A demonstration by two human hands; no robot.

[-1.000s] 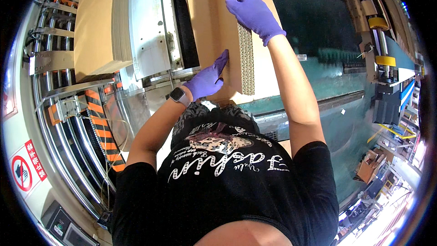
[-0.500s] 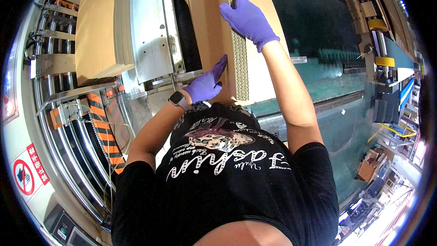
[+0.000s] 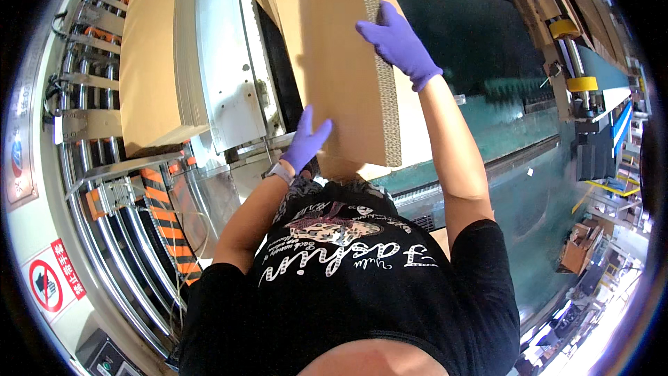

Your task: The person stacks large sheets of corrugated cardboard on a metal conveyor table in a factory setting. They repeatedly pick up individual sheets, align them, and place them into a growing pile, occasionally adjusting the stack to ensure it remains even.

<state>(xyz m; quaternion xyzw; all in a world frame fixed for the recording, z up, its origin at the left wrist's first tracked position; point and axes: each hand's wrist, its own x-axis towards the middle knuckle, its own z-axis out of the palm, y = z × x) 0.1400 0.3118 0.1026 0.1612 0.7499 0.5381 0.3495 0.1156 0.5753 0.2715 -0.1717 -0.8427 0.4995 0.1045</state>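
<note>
A thick stack of brown corrugated cardboard sheets [image 3: 346, 76] stands tilted in front of me, its broad face turned up and its fluted edge to the right. My right hand [image 3: 402, 47], in a purple glove, grips that fluted edge, thumb over the face; its other fingers are partly hidden. At the stack's lower left side is my left hand [image 3: 307, 141], also gloved, with thumb and fingers spread against or close beside the cardboard. More flat cardboard [image 3: 412, 125] lies under the stack, showing on its right.
Another cardboard stack [image 3: 153, 63] stands on the left, beside a metal plate [image 3: 226, 56]. Metal rollers [image 3: 115, 237] and an orange-and-black striped guard [image 3: 170, 226] run along the lower left. A dark green machine surface [image 3: 487, 139] lies right, beyond it a shaft with yellow wheels [image 3: 583, 84].
The stack has leaned over to the right, so more of its broad face shows. My right hand has moved right and slightly nearer with it; my left hand has shifted left and nearer, fingers spreading.
</note>
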